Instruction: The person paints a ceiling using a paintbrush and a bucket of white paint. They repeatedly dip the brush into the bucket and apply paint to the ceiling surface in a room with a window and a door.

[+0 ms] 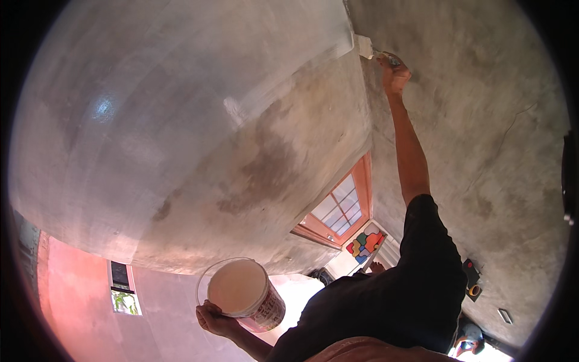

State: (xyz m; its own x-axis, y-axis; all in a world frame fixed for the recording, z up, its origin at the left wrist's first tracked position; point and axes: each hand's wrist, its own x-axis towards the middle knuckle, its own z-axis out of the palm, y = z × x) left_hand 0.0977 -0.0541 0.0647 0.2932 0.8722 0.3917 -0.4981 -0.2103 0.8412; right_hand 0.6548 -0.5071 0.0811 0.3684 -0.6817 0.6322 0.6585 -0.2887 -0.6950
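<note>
The right hand [395,73], far right, has its fingers closed around the handle of a white brush [363,47], its head at the wall corner [360,66]. Near left, the left hand [216,318] grips a bucket [269,311] at its edge; exact finger placement is unclear.

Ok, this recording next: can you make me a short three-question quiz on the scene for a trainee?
1. Multiple choice: which hand holds the brush?
A) left
B) right
C) both
2. True or false: the left hand holds the bucket.
3. Short answer: what colour is the sleeve on the raised arm?

Key:
1. B, the right hand
2. True
3. Black
</note>
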